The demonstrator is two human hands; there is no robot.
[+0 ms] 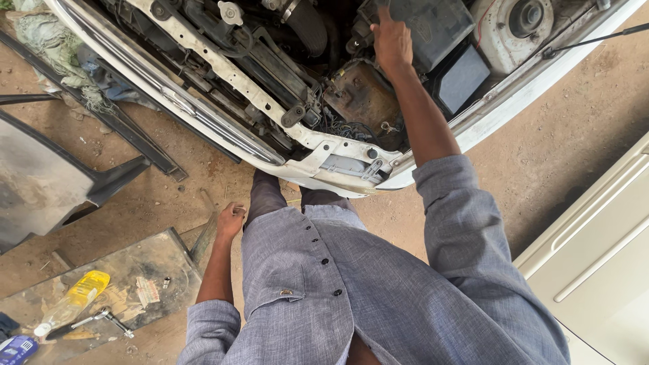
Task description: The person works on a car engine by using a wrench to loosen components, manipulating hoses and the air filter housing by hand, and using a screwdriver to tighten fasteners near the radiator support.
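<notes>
Sunlight falls on the open engine bay (318,74) of a white car, seen from above by the person leaning over it. The right hand (392,42) reaches deep into the bay, fingers pressed together and laid flat against the near edge of a dark grey plastic box (433,23); whether it grips the box or only rests on it cannot be told. Just below the hand sits a rusty brown metal tray (362,94) with loose wires beside it. The left hand (230,220) hangs by the person's thigh, fingers loosely curled, holding nothing, above the dirt ground (541,155). Well apart from it, to the left, a stained board (155,260) lies on the ground carrying a yellow-labelled plastic bottle (73,301) and a metal wrench (101,318).
</notes>
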